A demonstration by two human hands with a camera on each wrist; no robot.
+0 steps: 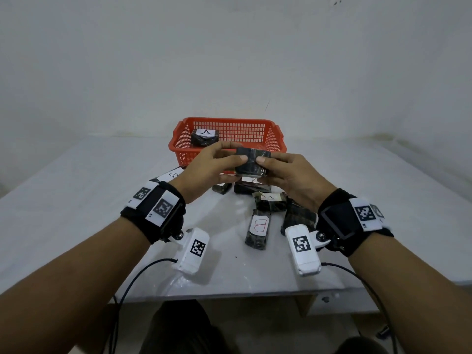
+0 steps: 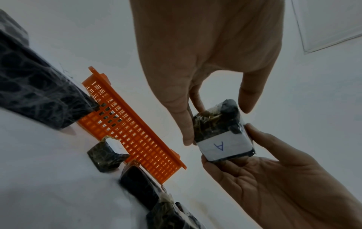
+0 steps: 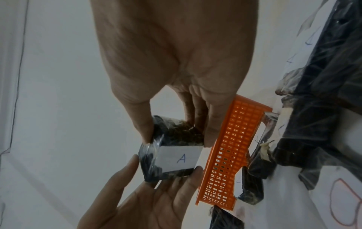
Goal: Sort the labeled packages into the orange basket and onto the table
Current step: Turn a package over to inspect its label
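Observation:
A dark plastic-wrapped package [image 1: 252, 162] with a white label "A" [image 2: 221, 146] is held in the air in front of the orange basket [image 1: 178, 146]. My left hand [image 1: 238, 162] pinches its left end between thumb and fingers. My right hand [image 1: 263, 169] grips its right end, fingers underneath. In the right wrist view the label [image 3: 180, 159] faces away from the head camera. Another package marked "A" [image 1: 205, 137] lies inside the basket at its left.
Several dark packages lie on the white table [image 1: 102, 200] below my hands. One shows a red "B" [image 1: 258, 229], and another "B" package [image 1: 171, 175] lies left of the pile. The basket stands near the wall.

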